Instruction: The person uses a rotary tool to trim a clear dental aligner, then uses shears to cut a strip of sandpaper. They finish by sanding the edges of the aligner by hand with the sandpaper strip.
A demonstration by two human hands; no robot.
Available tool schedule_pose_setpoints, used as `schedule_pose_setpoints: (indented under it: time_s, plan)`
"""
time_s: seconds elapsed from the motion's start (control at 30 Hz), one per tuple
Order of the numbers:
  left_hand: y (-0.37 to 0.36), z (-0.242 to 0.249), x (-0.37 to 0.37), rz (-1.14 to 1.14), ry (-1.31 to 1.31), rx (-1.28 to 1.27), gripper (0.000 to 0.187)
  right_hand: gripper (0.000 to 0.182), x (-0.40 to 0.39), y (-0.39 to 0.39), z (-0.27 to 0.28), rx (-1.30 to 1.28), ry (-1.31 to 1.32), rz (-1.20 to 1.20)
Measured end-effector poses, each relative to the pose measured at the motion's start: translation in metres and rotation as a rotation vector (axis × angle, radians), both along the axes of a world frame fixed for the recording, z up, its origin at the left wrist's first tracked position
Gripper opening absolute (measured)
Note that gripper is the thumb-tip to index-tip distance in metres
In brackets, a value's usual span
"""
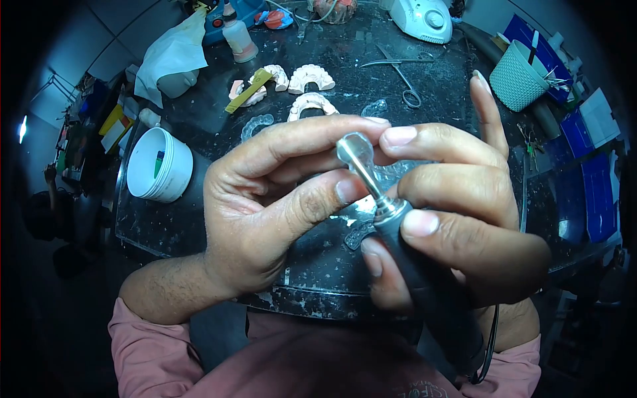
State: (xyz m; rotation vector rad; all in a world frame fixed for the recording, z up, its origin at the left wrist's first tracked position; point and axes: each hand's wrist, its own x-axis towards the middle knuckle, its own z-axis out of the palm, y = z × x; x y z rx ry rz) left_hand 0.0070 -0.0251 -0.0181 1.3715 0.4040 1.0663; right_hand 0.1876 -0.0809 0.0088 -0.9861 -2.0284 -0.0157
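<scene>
My left hand [259, 192] pinches a clear plastic dental aligner [345, 154] between thumb and fingers, in front of my chest. In my right hand [458, 192] is a black rotary handpiece [428, 278], gripped like a pen with one finger raised. Its metal bur shank runs up to the aligner and overlaps it; whether the tip touches cannot be made out. The fingertips of both hands meet near the aligner. Behind and below them, more clear plastic pieces [358, 235] lie on the black table [318, 302], partly hidden.
Several plaster dental models [310, 78] stand farther back, with a yellowish strip [249, 91] across some. Scissors [401, 73] lie at the back right, near a white control unit [421, 21]. A white tub [179, 176] stands left, a woven basket [519, 83] right, a bottle [239, 41] behind.
</scene>
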Motion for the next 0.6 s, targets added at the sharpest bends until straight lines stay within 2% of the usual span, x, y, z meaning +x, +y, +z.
schedule_pose_setpoints:
  time_s: [0.03,0.1,0.13,0.2,0.23,0.3,0.33,0.4,0.43,0.47,0.6]
  plan:
    - [0.001,-0.002,-0.001,-0.020,-0.016,0.019,0.040,0.037,0.002,0.005,-0.003,0.001,0.000,-0.001]
    - [0.003,-0.003,-0.001,-0.038,-0.033,0.039,0.040,0.038,0.011,0.017,-0.009,0.281,-0.140,0.138]
    - [0.003,-0.004,0.000,-0.014,-0.022,0.072,0.039,0.038,0.020,0.015,-0.009,0.282,-0.140,0.138]
    - [0.004,-0.005,0.000,0.008,-0.011,0.106,0.039,0.038,0.038,0.010,-0.010,0.032,-0.189,0.165]
    - [0.006,-0.006,-0.001,0.013,0.005,0.163,0.040,0.038,0.027,0.006,-0.007,0.033,-0.189,0.165]
    - [0.007,-0.006,-0.003,0.019,0.022,0.220,0.040,0.039,-0.002,-0.003,0.002,0.001,-0.024,-0.027]
    - [0.006,-0.005,-0.004,0.049,0.071,0.270,0.040,0.039,0.003,0.002,0.000,0.001,-0.024,-0.026]
    - [0.007,-0.006,-0.006,0.078,0.119,0.319,0.039,0.039,0.014,0.016,-0.007,0.257,-0.129,0.166]
    - [0.011,-0.006,-0.007,0.099,0.152,0.402,0.037,0.038,0.002,-0.003,0.005,-0.023,-0.034,0.036]
    - [0.013,-0.006,-0.008,0.120,0.185,0.484,0.036,0.038,0.000,-0.003,0.005,-0.022,-0.034,0.037]
    - [0.014,-0.003,-0.008,0.154,0.238,0.548,0.034,0.038,-0.001,-0.003,0.005,-0.019,-0.006,0.001]
